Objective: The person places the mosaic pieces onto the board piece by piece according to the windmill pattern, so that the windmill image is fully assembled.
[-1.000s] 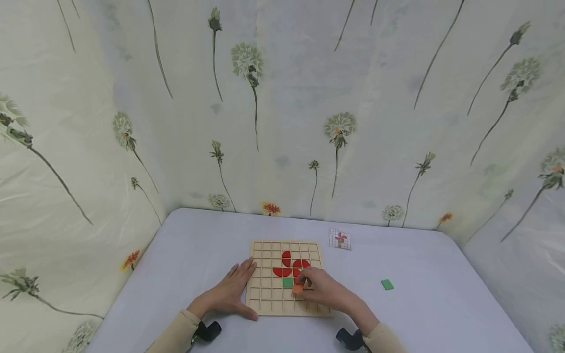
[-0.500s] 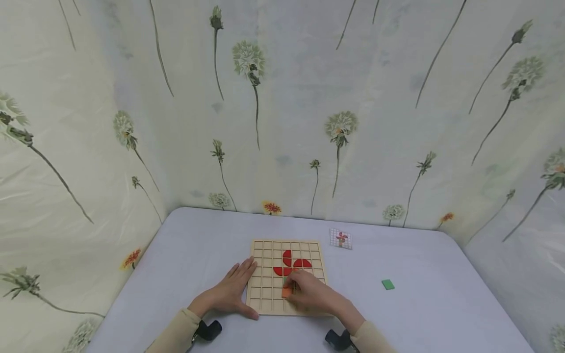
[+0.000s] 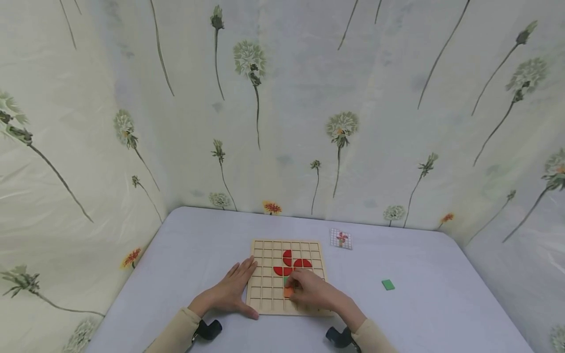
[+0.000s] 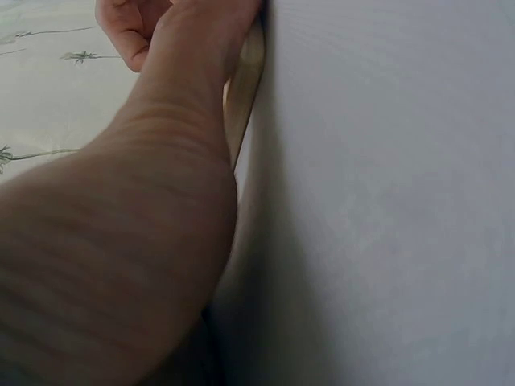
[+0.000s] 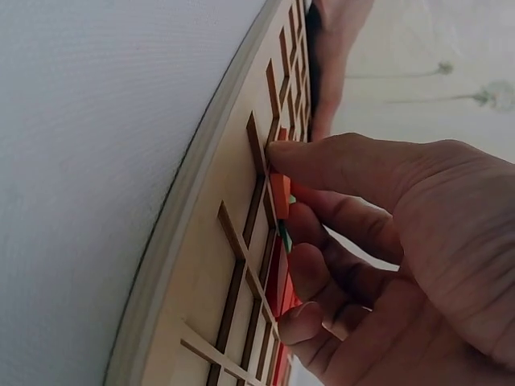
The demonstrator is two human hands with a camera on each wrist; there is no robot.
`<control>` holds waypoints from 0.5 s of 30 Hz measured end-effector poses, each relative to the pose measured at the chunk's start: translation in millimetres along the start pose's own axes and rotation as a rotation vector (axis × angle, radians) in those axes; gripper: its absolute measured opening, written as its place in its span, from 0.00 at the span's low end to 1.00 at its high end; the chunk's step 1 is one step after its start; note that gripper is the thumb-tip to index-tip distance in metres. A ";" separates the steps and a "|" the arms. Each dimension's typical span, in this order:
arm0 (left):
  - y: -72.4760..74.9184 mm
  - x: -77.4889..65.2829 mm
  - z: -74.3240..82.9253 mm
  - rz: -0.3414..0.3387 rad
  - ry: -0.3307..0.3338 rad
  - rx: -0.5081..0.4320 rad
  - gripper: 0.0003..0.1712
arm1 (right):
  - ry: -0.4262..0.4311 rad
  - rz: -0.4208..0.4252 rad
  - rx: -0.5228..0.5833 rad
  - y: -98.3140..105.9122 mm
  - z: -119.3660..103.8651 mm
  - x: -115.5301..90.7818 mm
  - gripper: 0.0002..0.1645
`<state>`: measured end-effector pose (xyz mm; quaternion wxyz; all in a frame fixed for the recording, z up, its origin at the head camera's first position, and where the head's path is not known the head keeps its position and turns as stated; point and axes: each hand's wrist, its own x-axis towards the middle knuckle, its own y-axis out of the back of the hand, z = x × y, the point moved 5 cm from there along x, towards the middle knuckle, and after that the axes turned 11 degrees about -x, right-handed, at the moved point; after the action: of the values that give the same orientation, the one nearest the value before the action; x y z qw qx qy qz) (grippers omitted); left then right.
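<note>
A wooden grid board (image 3: pixel 265 294) lies on the table, with several red rounded pieces (image 3: pixel 302 263) in its cells. My right hand (image 3: pixel 314 289) pinches an orange square tile (image 3: pixel 289 292) low over the middle of the board. In the right wrist view, thumb and fingers meet around that orange tile (image 5: pixel 281 193), at the grid's ribs; whether it sits flat in a cell cannot be told. Just beyond it, a green tile (image 3: pixel 286 279) is mostly covered by my fingers. My left hand (image 3: pixel 231 291) rests along the board's left edge, fingers straight and thumb spread at the front corner.
Right of the board a loose green tile (image 3: pixel 388 285) lies on the white table (image 3: pixel 432 304). Behind the board's right corner is a small card (image 3: pixel 341 239) printed with a grid and a red pinwheel. A flower-patterned curtain (image 3: pixel 291 122) stands behind the table.
My right hand has carried the orange tile leftward, to the near side of the green tile on the board, then shifted very slightly. The left hand has stayed in place.
</note>
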<state>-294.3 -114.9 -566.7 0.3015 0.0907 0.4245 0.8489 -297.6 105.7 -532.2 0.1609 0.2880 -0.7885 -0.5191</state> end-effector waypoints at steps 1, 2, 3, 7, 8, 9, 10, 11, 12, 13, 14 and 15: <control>-0.4 0.6 -0.3 0.001 0.000 0.002 0.79 | 0.002 -0.002 0.009 0.1 0.4 -0.1 0.11; -0.6 0.9 -0.4 0.001 0.001 0.003 0.79 | 0.003 -0.002 0.011 0.2 1.0 -0.2 0.11; -0.7 1.5 -0.6 0.002 0.000 0.003 0.79 | 0.003 -0.001 0.013 0.2 1.6 -0.2 0.11; -0.4 1.9 0.5 0.002 0.000 -0.002 0.79 | 0.009 0.013 0.006 -0.5 3.7 0.0 0.11; -0.3 2.0 0.8 0.001 0.002 -0.004 0.79 | 0.009 0.019 0.004 -0.5 4.2 0.1 0.11; -0.2 2.2 1.1 0.001 0.002 -0.006 0.79 | 0.007 0.024 0.000 -0.8 4.5 0.3 0.10; -0.2 2.3 1.3 0.000 0.004 -0.009 0.79 | 0.009 0.029 -0.004 -0.9 4.6 0.4 0.10; -0.3 2.6 1.4 0.001 0.005 -0.006 0.79 | 0.008 0.032 -0.006 -1.2 4.8 0.6 0.10; -0.2 2.7 1.5 0.002 0.006 -0.006 0.79 | 0.005 0.035 -0.010 -1.2 5.0 0.7 0.10; -0.2 2.8 1.7 0.002 0.007 -0.006 0.79 | 0.005 0.037 -0.012 -0.9 4.8 0.8 0.10; -0.2 2.8 1.9 0.003 0.007 -0.007 0.79 | 0.002 0.037 -0.013 -0.7 4.7 0.9 0.10; -0.2 2.7 2.1 0.002 0.008 -0.007 0.79 | 0.002 0.039 -0.016 -0.4 4.7 0.8 0.10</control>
<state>-295.6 -111.8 -565.9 0.2993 0.0868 0.4226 0.8510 -300.8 108.4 -534.5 0.1741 0.2719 -0.7895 -0.5220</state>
